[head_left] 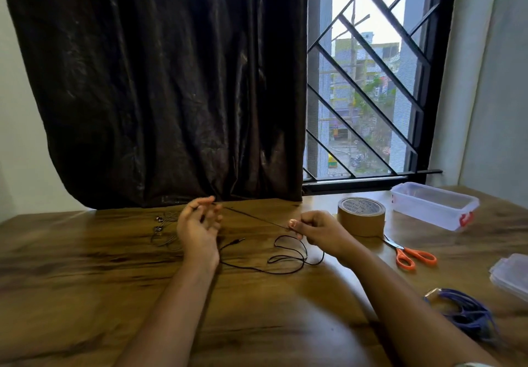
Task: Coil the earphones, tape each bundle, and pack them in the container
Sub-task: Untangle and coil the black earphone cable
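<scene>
A black earphone cable (288, 261) lies in loose loops on the wooden table (85, 281), its plug (238, 241) pointing right near my left wrist. One stretch of it runs taut between my two hands. My left hand (198, 226) is raised, fingers half curled, and the cable passes over its fingertips. My right hand (311, 228) pinches the cable between thumb and forefinger. The earbuds (158, 228) lie behind my left hand. A roll of brown tape (361, 216) stands right of my right hand. The clear container (434, 203) sits open at the back right.
Orange-handled scissors (411, 255) lie in front of the tape. A blue cable bundle (468, 312) rests near the right front edge. A clear lid (511, 275) lies at the far right. A dark curtain (171, 80) and a barred window (368, 80) stand behind the table.
</scene>
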Tool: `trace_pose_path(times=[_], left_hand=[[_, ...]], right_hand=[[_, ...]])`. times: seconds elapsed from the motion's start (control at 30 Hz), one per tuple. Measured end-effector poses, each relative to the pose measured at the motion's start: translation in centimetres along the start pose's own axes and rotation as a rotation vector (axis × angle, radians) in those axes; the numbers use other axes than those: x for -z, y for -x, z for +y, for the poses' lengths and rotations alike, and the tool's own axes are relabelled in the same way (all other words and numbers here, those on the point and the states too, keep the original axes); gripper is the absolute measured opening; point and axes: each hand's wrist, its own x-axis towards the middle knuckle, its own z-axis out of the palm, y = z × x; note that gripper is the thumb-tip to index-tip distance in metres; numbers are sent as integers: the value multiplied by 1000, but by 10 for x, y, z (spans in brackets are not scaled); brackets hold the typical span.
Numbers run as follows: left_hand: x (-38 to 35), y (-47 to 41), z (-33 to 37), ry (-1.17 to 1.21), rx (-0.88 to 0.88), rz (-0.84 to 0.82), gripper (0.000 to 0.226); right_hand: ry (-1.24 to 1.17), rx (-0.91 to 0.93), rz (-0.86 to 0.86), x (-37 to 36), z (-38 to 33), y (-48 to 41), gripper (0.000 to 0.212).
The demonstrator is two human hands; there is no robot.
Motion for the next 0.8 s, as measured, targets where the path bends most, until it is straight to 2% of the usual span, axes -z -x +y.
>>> trace_pose_path(times=[0.07, 0.13, 0.2, 0.3, 0.4, 0.5, 0.57, 0.63, 0.7, 0.8], left_hand=[[6, -6, -2, -28, -58, 117, 28], [7, -7, -6, -98, -93, 165, 27], [6, -5, -12, -314, -188, 166, 23], [1, -2, -25, -737, -400, 55, 21], [-1, 0, -35, -1102, -516, -48, 28], [-2, 9, -43, -1406, -536, -312, 49], [-5, 18, -49, -1444, -518, -523, 65], [-11, 26, -54, -1405, -532, -652, 68], [-15, 25, -57, -1290, -525, -611, 56], [-13, 14, -55, -1159, -472, -552, 18]], right_hand=[[38, 4, 30, 2, 3, -1, 22], [32, 18, 69, 3, 6, -2, 14], [142, 55, 113, 4, 9, -4, 21], [416, 163, 131, 3, 12, -6, 33], [537, 316, 182, 1, 17, -7, 48], [583, 416, 248, -4, 16, -8, 49], [563, 477, 245, -13, 8, -6, 43], [466, 552, 230, -25, -3, -4, 39], [333, 581, 236, -34, -11, -3, 38], [102, 477, 223, -34, -20, -1, 37]])
